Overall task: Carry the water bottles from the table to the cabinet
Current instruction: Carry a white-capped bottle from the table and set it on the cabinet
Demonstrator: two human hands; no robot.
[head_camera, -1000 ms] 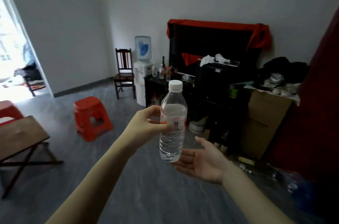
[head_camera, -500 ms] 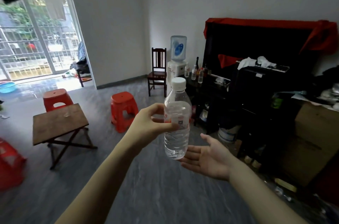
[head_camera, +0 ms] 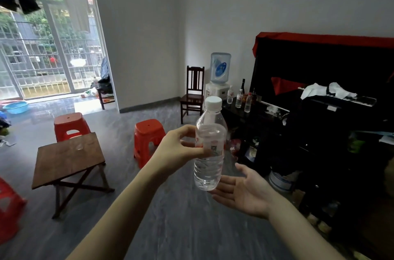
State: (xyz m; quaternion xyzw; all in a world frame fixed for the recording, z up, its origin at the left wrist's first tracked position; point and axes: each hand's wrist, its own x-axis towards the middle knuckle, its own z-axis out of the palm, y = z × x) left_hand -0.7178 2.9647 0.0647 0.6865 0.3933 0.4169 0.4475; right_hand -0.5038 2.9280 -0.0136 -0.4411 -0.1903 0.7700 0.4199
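Grey flooring (head_camera: 181, 227) covers a room with pale walls; a barred glass door (head_camera: 42, 50) admits daylight at the far left. Against the right wall stands a dark cabinet (head_camera: 262, 129), with a water dispenser (head_camera: 219, 76) and a dark wooden chair (head_camera: 193, 93) beside it toward the corner. Three small clear bottles (head_camera: 238, 98) stand upright on the cabinet top. At left, a folding wooden table (head_camera: 68, 157) sits on crossed legs, with two red plastic stools (head_camera: 147, 136) just behind it and a third at the left frame edge. The left hand (head_camera: 177, 148) holds the water bottle (head_camera: 210, 146) in mid-air at frame centre, well above the floor and between table and cabinet. Thumb and fingers (head_camera: 187, 129) curl around the labelled midsection, the thumb lying across the label front. The bottle is near upright, white cap uppermost, tilted slightly; it is clear and appears largely full. The right hand (head_camera: 243, 191) is spread, palm up, fingers straight and slightly apart, positioned just below and to the right of the bottle base. Whether its fingertips touch the base cannot be determined. It grips nothing.
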